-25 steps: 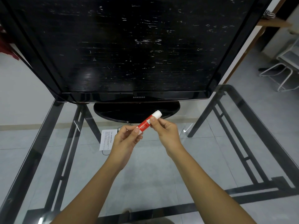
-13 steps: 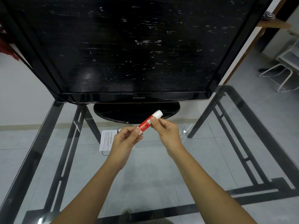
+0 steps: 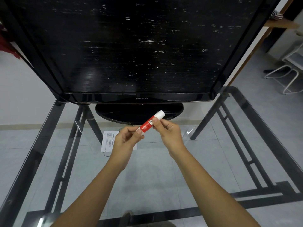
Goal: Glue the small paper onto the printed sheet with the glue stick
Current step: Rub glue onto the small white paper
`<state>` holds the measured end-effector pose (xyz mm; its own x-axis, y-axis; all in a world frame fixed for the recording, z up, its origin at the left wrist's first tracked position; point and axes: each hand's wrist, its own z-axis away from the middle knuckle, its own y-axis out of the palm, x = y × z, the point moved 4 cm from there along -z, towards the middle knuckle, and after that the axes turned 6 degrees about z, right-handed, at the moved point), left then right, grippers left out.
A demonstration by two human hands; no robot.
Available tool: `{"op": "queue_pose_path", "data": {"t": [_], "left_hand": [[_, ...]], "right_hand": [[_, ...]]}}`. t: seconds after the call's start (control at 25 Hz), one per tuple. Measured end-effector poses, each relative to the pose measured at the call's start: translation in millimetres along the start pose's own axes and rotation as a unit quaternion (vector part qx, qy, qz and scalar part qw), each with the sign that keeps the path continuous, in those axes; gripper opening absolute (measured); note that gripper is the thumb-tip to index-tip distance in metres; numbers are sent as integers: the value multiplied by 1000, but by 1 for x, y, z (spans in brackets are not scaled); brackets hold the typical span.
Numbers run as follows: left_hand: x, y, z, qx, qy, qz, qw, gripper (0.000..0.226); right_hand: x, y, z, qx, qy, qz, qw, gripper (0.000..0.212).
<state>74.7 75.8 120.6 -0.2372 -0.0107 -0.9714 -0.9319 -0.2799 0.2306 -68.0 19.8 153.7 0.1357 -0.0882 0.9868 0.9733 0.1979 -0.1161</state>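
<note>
Glue stick (image 3: 148, 124) red, white cap; printed sheet (image 3: 107, 141) white.

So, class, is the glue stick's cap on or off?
On: a white cap covers the top of the glue stick; no glue shows.

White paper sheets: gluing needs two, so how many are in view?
1. The white printed sheet lies on the glass table, partly behind the left hand; another may be hidden there.

The left arm (image 3: 91, 187) and right arm (image 3: 206, 179) reach forward, bare, converging. The left grip (image 3: 126, 139) pinches the glue stick (image 3: 148, 124) at its lower end; the right grip (image 3: 168, 132) pinches it higher up.
</note>
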Motion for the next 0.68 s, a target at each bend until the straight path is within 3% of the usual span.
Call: {"op": "queue_pose_path", "data": {"t": [0.36,0.44,0.56,0.68], "left_hand": [[2,-4,-8,-2,-4,43,999,33],[1,-11,-10,-18,-10,48,999,34],[2,-36,-10,-55,-23,48,997,31],[3,-72,-13,-99,-33,40,994,23]], "right_hand": [[7,8,-5,32,-17,15,999,12],[3,11,-10,56,-11,13,998,19],[-22,30,-23,80,13,55,995,46],[-67,59,-36,56,62,172,982,47]]}}
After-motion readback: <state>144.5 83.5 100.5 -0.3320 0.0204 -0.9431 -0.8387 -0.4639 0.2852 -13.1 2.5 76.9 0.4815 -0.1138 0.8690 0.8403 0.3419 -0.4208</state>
